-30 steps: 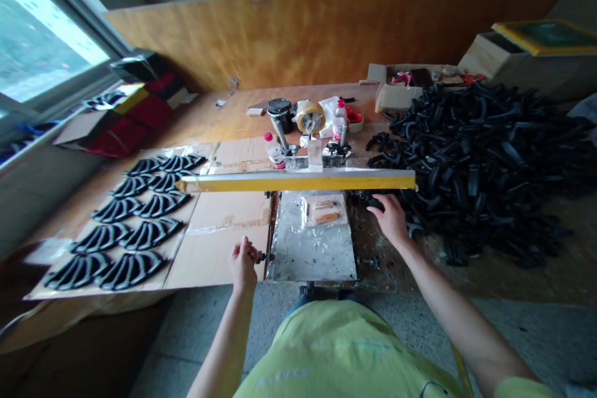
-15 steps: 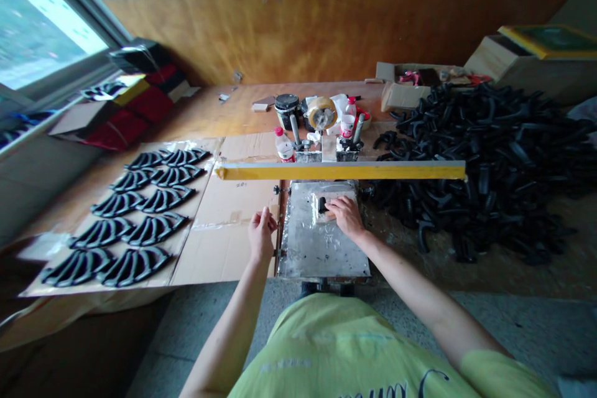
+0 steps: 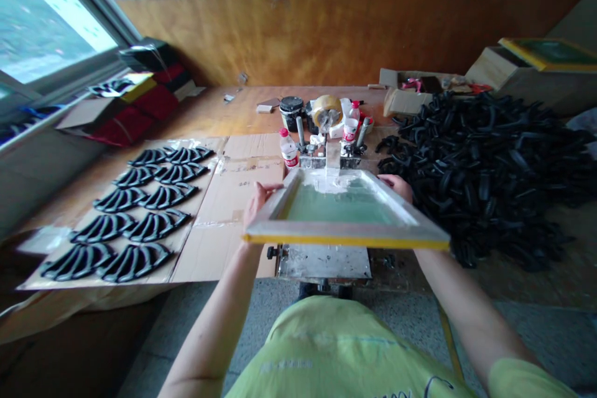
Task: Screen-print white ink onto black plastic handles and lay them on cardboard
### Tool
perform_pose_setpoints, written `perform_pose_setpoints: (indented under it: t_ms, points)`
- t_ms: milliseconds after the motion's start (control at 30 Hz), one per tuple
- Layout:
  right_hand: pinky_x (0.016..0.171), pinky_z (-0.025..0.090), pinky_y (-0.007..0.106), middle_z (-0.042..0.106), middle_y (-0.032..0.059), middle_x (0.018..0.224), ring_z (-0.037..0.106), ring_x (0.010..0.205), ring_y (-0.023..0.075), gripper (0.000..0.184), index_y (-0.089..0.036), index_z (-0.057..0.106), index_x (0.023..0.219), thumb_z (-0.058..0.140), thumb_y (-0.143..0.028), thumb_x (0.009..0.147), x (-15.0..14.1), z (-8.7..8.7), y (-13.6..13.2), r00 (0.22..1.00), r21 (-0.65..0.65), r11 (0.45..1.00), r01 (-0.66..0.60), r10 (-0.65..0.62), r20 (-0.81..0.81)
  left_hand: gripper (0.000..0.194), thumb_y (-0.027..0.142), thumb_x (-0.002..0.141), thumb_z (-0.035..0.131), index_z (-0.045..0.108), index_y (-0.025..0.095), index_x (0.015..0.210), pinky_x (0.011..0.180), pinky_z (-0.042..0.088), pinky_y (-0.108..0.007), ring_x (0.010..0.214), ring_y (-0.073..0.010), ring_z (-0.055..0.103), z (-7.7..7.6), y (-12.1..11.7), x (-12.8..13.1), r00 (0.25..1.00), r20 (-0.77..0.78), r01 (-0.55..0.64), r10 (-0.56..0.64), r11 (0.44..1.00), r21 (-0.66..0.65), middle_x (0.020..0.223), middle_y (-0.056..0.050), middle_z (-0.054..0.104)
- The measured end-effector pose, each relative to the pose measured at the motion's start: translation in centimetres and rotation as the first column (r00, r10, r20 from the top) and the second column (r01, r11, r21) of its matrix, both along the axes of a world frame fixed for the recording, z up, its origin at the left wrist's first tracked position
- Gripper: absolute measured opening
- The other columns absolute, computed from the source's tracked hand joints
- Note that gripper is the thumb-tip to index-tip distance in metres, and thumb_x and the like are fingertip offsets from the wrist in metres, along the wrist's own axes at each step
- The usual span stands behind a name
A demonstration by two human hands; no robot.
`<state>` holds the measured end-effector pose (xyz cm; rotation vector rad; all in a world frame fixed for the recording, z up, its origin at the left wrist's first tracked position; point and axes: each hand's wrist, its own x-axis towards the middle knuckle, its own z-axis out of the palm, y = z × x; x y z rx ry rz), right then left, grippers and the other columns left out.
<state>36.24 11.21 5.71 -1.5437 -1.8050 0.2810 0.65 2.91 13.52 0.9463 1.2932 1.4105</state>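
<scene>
A screen printing frame (image 3: 347, 235) with pale bars, a yellow front edge and green mesh (image 3: 342, 205) hangs tilted over a metal base plate (image 3: 321, 262). On its left side bar is my left hand (image 3: 255, 206), thumb and fingers closed about the edge. My right hand (image 3: 398, 186) grips the right side bar, and part of it is hidden behind the frame. Behind the frame stands the metal clamp (image 3: 332, 158) that bears it. The plate's rear part is covered by the frame, so whatever lies there is hidden.
Rows of curved black parts (image 3: 158, 224) lie on cardboard (image 3: 205, 252) at left. A large heap of black parts (image 3: 489, 168) fills the right. Bottles (image 3: 289, 149), a black tub (image 3: 291, 112) and a tape roll (image 3: 326, 111) stand behind the clamp. Another yellow frame (image 3: 550, 54) rests at far right.
The frame has swung down from nearly edge-on to a tilt over the plate. My right hand has left a small black part on the plate, and both hands now hold the frame's sides.
</scene>
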Motion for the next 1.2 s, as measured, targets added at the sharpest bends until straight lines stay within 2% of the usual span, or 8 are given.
perform_pose_setpoints:
  t_ms: [100,200,267,400,500,733,900,1200]
  points:
    - [0.092,0.052,0.043,0.059,0.0125,0.127,0.062,0.105,0.0255,0.04,-0.019,0.062,0.126,0.057,-0.027,0.087,-1.9,2.5,1.6,0.998,0.088,0.994,-0.057,0.059,-0.014,0.052,0.066,0.077,0.061,0.069,0.017,0.093,0.045,0.032,-0.02,0.048,-0.0088,0.048,-3.9,-2.8,-0.6,0.994,-0.044,0.086,-0.097,0.976,-0.201,0.062,0.002,0.058]
    - [0.106,0.042,0.045,0.046,0.0128,0.141,0.049,0.125,0.0287,0.061,-0.02,0.053,0.135,0.072,-0.021,0.077,-6.6,3.9,2.8,0.973,0.16,0.965,-0.206,0.186,0.135,0.057,0.057,0.073,0.07,0.062,0.021,0.117,0.046,0.032,-0.019,0.05,-0.0086,0.048,-7.9,-4.1,-0.5,0.991,-0.03,0.116,-0.129,0.954,-0.275,0.066,0.004,0.06]
    - [0.104,0.043,0.044,0.052,0.0128,0.132,0.05,0.121,0.0283,0.058,-0.018,0.055,0.13,0.073,-0.016,0.075,-9.3,3.9,3.4,0.934,0.104,0.956,-0.275,0.239,0.267,0.071,0.055,0.072,0.071,0.053,0.022,0.132,0.049,0.036,-0.02,0.054,-0.0102,0.052,-10.0,-4.2,-0.3,0.991,-0.036,0.112,-0.128,0.948,-0.299,0.072,0.002,0.063]
    - [0.085,0.047,0.034,0.064,0.01,0.105,0.058,0.099,0.024,0.026,-0.017,0.064,0.106,0.068,-0.016,0.08,-11.5,3.2,4.1,0.856,-0.099,0.956,-0.275,0.29,0.428,0.078,0.057,0.072,0.069,0.048,0.02,0.137,0.051,0.037,-0.021,0.057,-0.0111,0.053,-12.7,-3.7,-0.2,0.988,-0.074,0.107,-0.137,0.941,-0.32,0.074,0.001,0.064]
    - [0.078,0.043,0.029,0.067,0.0084,0.095,0.059,0.091,0.0218,0.008,-0.017,0.064,0.092,0.064,-0.02,0.084,-10.8,3.0,3.8,0.816,-0.181,0.947,-0.266,0.322,0.48,0.075,0.059,0.073,0.067,0.051,0.018,0.134,0.051,0.036,-0.021,0.057,-0.0109,0.051,-13.5,-3.6,-0.3,0.983,-0.099,0.113,-0.152,0.94,-0.321,0.074,0.001,0.063]
    - [0.077,0.037,0.03,0.066,0.0108,0.095,0.054,0.094,0.0238,0.005,-0.017,0.062,0.09,0.059,-0.02,0.087,-7.7,1.4,1.4,0.78,-0.045,0.987,-0.154,0.15,0.607,0.069,0.06,0.075,0.064,0.057,0.016,0.128,0.054,0.037,-0.022,0.062,-0.0123,0.053,-14.0,-3.6,-0.4,0.98,-0.129,0.105,-0.152,0.944,-0.312,0.078,-0.001,0.064]
    - [0.077,0.036,0.032,0.065,0.0116,0.092,0.051,0.092,0.0248,0.011,-0.016,0.062,0.09,0.051,-0.015,0.09,-9.4,-0.3,0.8,0.755,-0.031,0.994,-0.105,0.1,0.648,0.069,0.06,0.076,0.064,0.056,0.017,0.128,0.055,0.039,-0.022,0.063,-0.013,0.055,-14.3,-3.6,-0.5,0.981,-0.109,0.122,-0.162,0.943,-0.31,0.08,-0.002,0.065]
    - [0.083,0.039,0.034,0.065,0.0126,0.094,0.051,0.094,0.0256,0.019,-0.016,0.063,0.091,0.048,-0.006,0.085,-12.3,0.2,1.6,0.798,-0.104,0.96,-0.261,0.275,0.536,0.067,0.058,0.074,0.067,0.058,0.017,0.126,0.054,0.038,-0.022,0.063,-0.0134,0.054,-13.4,-3.7,-0.3,0.985,-0.08,0.12,-0.155,0.935,-0.333,0.077,-0.001,0.064]
